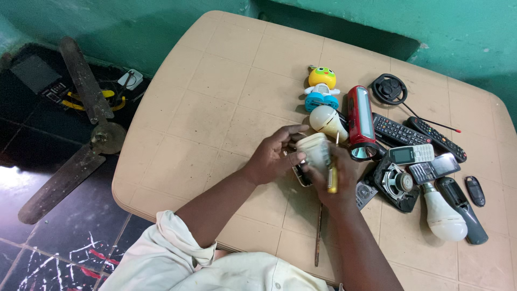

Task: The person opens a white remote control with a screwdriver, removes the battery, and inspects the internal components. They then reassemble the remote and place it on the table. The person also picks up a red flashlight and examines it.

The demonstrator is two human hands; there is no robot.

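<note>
On the beige plastic table (226,108), moulded in a shallow grid of squares and scuffed with grime, both hands meet near the front edge. Its near edge is cut off behind the person's cream sleeve (172,237), and whatever lies under the hands is mostly hidden; only a sliver of a dark flat thing shows below the left hand, too covered to name. Beyond the table's left side, a dusty ceiling fan (81,129) lies on the dark tiled floor, one blade running out of clear view. The left hand (272,156) curls loosely around a pale cylindrical bulb housing (314,151), fingertips resting on its rim and side. The right hand (336,183) closes around the housing's lower part from beneath while pinching a yellow-handled screwdriver (333,178), whose metal tip pokes up just beside the housing. Close behind stands a white bulb dome (326,121), smooth and matte, next to a glossy red torch (360,121).
</note>
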